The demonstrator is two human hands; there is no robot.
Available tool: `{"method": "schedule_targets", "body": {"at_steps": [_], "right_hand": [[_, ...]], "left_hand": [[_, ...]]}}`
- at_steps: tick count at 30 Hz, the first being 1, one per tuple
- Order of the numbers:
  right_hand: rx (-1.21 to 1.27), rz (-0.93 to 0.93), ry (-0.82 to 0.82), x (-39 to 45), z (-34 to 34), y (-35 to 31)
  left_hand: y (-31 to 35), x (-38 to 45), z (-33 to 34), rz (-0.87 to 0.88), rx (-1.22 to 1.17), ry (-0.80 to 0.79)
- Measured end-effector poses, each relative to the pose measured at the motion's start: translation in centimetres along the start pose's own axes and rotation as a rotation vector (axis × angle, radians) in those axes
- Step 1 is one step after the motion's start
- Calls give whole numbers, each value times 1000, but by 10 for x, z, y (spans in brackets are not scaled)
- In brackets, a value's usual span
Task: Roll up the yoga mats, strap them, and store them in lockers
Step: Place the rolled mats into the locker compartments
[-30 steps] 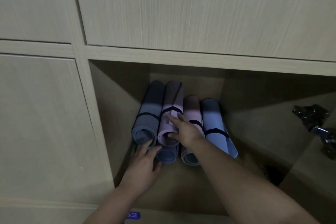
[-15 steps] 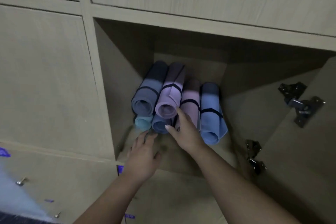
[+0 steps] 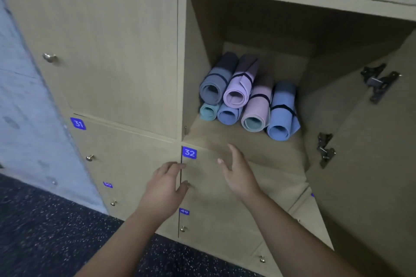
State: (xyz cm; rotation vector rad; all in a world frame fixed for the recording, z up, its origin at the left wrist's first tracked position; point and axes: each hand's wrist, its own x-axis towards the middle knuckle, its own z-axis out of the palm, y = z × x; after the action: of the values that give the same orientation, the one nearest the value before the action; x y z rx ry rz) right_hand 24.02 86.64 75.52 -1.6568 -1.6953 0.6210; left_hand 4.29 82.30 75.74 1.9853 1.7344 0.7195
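Several rolled, strapped yoga mats lie stacked in the open locker (image 3: pixel 202 56): a grey-blue mat (image 3: pixel 215 84) and a lilac mat (image 3: pixel 239 87) on top, a teal mat (image 3: pixel 208 112), a small blue mat (image 3: pixel 228 115), a pink mat (image 3: pixel 257 110) and a blue mat (image 3: pixel 281 117) beneath. My left hand (image 3: pixel 163 189) hovers with relaxed fingers in front of locker 32. My right hand (image 3: pixel 238 172) is open, fingers spread, below the locker's front edge. Neither hand touches a mat.
The locker door (image 3: pixel 369 164) stands open at the right, with two metal hinges (image 3: pixel 380 81). Closed lockers labelled 30, 31 and 32 (image 3: pixel 189 152) with small knobs surround it. Dark speckled floor (image 3: pixel 45 231) lies below; a grey wall is at the left.
Both hands have drawn back out of the locker and off the mats. The view has pulled back and shifted left, showing more locker doors and the floor.
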Motion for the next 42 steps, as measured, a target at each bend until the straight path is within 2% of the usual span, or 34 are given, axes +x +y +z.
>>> {"method": "schedule_targets", "body": {"at_steps": [4, 8, 14, 19, 23, 28, 32, 37, 42], "right_hand": [[6, 17, 95, -64, -10, -14], [61, 90, 173, -156, -5, -21], [51, 228, 133, -318, 12, -30], [1, 337, 195, -427, -23, -19], [17, 432, 264, -498, -56, -3], [58, 530, 312, -615, -103, 17], [21, 644, 326, -742, -143, 43], [-58, 882, 409, -895, -194, 81], [-48, 1017, 404, -977, -203, 111]], "left_hand": [[2, -53, -11, 101, -46, -12], [-14, -130, -19, 177, -67, -102], [-23, -248, -20, 194, -47, -313], [31, -316, -5, 346, -21, -453], [73, -366, 12, 419, -45, -483], [127, -446, 57, 489, -75, -564], [183, -538, 106, 506, -149, -612], [230, -661, 169, 563, -175, -854], [249, -721, 203, 580, -111, -966]]}}
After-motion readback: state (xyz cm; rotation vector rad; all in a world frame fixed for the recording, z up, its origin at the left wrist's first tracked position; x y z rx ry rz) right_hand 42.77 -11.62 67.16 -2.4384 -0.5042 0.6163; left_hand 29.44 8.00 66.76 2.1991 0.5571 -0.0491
